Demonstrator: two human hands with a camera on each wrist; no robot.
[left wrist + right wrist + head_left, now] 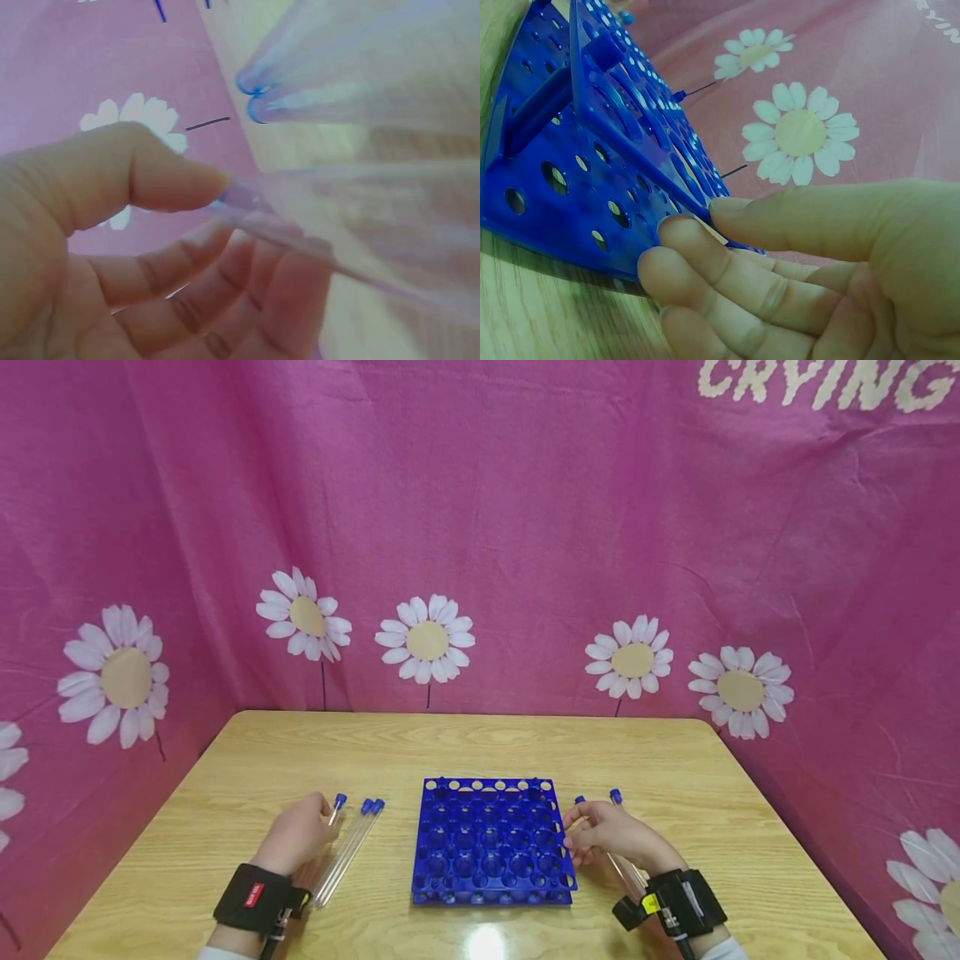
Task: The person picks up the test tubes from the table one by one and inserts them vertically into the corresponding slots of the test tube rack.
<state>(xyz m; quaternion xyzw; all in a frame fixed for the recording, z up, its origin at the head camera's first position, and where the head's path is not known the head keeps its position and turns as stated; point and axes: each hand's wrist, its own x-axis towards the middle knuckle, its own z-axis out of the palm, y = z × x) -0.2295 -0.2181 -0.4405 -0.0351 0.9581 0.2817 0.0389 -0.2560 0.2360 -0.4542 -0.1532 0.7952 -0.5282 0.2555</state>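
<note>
A blue tube rack [491,883] with rows of round holes stands on the table between the hands. My right hand [618,842] pinches its right edge; in the right wrist view the thumb [731,214] lies on the upper plate's edge, with the forefinger just beneath. To the left of the rack, my left hand [298,835] holds a clear test tube [259,202] near its blue-capped end, between thumb and fingers. Two more capped test tubes [347,864] lie side by side just right of that hand.
Behind and under the right hand lie blue-capped tubes, partly hidden, one cap [616,796] showing past the knuckles. The wooden table [480,743] ends at a pink curtain [480,527] printed with daisies, which also closes off both sides.
</note>
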